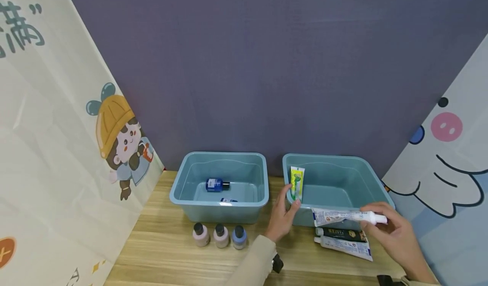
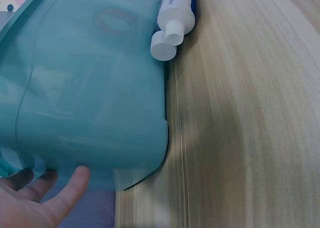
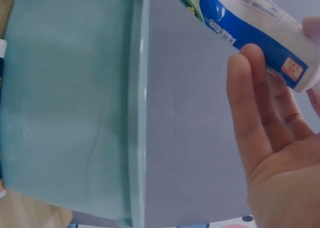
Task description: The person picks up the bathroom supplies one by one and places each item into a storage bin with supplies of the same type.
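In the head view, my right hand pinches a white and blue toothpaste tube near its capped end. That tube is held above the front rim of the right-hand blue bin. The right wrist view shows the tube's printed side, with thumb and fingers at its cap end. My left hand rests at the bin's front left corner, fingers fairly straight and spread against its outside. A yellow-green toothpaste tube leans inside that corner. In front of the bin lie a black toothpaste tube and a white one.
A second blue bin stands to the left with a dark blue bottle lying inside and another partly hidden. Two pink bottles and a blue bottle stand before it on the wooden table. A dark wall rises behind.
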The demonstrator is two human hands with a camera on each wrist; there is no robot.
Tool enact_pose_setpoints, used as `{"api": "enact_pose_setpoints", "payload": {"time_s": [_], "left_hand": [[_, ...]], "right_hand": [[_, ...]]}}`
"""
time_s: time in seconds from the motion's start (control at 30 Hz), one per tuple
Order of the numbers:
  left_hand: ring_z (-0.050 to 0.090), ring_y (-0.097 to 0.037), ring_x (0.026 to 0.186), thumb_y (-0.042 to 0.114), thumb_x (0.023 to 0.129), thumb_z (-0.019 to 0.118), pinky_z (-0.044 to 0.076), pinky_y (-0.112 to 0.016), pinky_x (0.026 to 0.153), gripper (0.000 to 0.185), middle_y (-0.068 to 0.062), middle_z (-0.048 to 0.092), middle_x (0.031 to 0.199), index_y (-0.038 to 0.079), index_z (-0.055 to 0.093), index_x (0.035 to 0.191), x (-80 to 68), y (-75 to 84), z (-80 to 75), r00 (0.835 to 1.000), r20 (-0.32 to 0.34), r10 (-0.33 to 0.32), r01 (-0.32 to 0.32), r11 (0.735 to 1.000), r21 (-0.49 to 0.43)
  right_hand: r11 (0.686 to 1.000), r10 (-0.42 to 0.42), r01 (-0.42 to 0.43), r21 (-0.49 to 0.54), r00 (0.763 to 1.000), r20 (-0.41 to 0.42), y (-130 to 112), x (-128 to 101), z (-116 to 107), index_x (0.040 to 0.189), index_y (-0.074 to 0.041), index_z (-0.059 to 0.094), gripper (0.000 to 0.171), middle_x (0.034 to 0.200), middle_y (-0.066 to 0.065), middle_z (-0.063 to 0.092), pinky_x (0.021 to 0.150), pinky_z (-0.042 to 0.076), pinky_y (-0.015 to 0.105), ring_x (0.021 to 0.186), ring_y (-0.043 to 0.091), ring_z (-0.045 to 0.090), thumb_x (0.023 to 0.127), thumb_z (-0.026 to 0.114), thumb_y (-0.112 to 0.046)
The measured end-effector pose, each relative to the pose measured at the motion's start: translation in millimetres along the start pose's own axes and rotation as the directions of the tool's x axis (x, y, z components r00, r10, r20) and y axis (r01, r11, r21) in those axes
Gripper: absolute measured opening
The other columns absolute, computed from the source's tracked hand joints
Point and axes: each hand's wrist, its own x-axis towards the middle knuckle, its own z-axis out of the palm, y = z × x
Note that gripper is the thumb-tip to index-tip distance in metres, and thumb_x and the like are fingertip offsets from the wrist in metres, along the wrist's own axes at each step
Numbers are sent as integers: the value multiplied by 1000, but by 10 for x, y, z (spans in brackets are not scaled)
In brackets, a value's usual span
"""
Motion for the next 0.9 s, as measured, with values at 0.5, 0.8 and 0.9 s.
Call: {"api": "enact_pose_setpoints", "payload": {"time_s": [0.5,0.8,0.9], "left_hand": [[41,-23,145,48,106,49,39,-56,113,53,5,35,164,51,26,154,7,8,11,1000,-2,-6,6,1000,-9],[41,-21,145,52,105,48,39,-55,113,53,7,35,163,51,27,154,7,17,3,1000,-4,-11,11,1000,4],[41,-21,146,50,106,49,39,-55,113,53,6,35,163,51,27,154,3,24,2,1000,-3,-13,13,1000,2]], "right_hand": [[995,-63,66,73,997,-42,-79,221,-64,119,12,64,39,112,-3,63,66,56,16,90,5,59,82,64,26],[984,57,-64,-169,997,-44,-59,345,-97,125,1,65,33,116,-9,55,68,57,18,88,4,60,92,70,5],[981,79,-86,-174,996,-43,-46,396,-108,126,0,66,34,116,-12,56,69,57,17,91,2,60,93,71,1]]}}
